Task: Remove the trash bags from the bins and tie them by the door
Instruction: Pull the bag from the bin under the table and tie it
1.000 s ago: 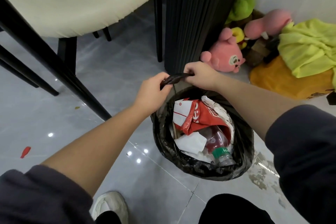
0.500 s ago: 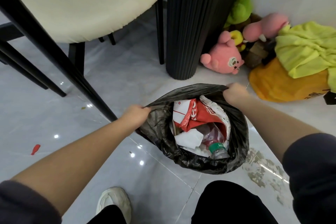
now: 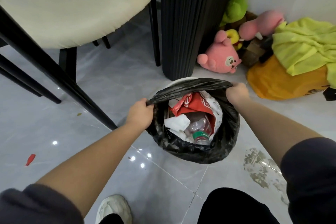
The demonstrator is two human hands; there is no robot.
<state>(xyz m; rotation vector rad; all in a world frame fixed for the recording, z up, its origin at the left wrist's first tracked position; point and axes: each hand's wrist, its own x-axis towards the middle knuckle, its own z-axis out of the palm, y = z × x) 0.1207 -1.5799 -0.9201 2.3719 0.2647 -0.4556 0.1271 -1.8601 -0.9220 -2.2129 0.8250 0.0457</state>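
Even, soft indoor light; sharp centre, bowed edges

The glossy grey tiled floor (image 3: 112, 85) carries small white glare spots from overhead lamps, clustered near the lower middle and left. Shadows are faint and diffuse; the darkest pool sits under the cream padded chair seat (image 3: 72, 5). The crinkled black plastic trash bag (image 3: 196, 151) shows dull sheen on its folds. Wide-angle distortion bends the black chair legs (image 3: 54, 71) and stretches the dark sleeves (image 3: 309, 178) at the bottom corners. The pink plush toy (image 3: 261, 23) by the wall looks slightly smeared.

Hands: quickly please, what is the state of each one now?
Left hand: closed on the trash bag rim.
Right hand: closed on the same rim.
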